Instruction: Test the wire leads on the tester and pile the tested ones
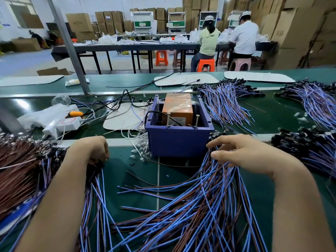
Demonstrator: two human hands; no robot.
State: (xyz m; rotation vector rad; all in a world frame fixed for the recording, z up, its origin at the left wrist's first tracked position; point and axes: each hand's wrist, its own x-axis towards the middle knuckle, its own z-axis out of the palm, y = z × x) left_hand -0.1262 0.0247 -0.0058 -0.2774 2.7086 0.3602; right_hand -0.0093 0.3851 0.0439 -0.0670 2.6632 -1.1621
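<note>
At a green bench (141,179), a worker's left hand (91,150) curls tight around the black-capped ends of a bundle (94,175), while the right hand (241,151), fingers spread and relaxed, touches the wire leads (190,206) fanned loose beside the blue bin (178,142) holding the orange tester (177,108). The blue and brown leads look light, limp and quick to tangle, likely best pinched singly near the stiffer black end. The tester's label print and the red scrawl on a white board (185,80) are unreadable.
</note>
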